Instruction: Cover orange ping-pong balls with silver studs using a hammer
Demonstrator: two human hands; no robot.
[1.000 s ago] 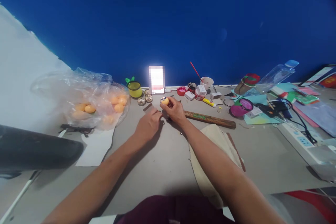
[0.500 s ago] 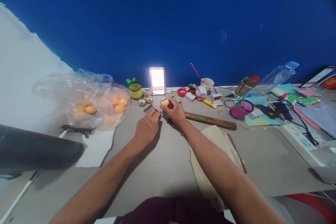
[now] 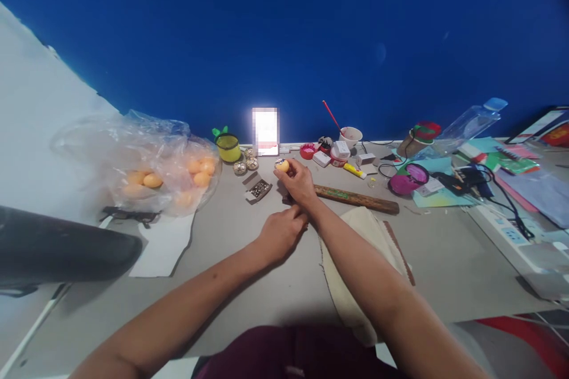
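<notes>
My right hand (image 3: 299, 182) pinches a small orange ball (image 3: 281, 166) whose top carries silvery bits. Below its wrist, my left hand (image 3: 284, 232) is closed, with fingertips curled down at the table; whatever they hold, if anything, is hidden. An open small box (image 3: 258, 189) of tiny metal pieces lies left of my right hand. From under that hand a worn wooden handle (image 3: 355, 199) runs to the right, its dark end partly covered. Several balls covered in silvery studs (image 3: 240, 168) sit together behind the box.
A clear plastic bag (image 3: 155, 136) with orange balls lies at left, near a yellow-green cup (image 3: 228, 148). A bright screen (image 3: 265, 133) stands by the blue wall. Beige cloth (image 3: 351, 266) lies under my right forearm. A bottle (image 3: 473, 124) and a power strip (image 3: 507, 237) are at right.
My left hand has moved right and toward me, from beside the small box to below my right wrist, uncovering the box. My right hand still holds the ball, slightly turned.
</notes>
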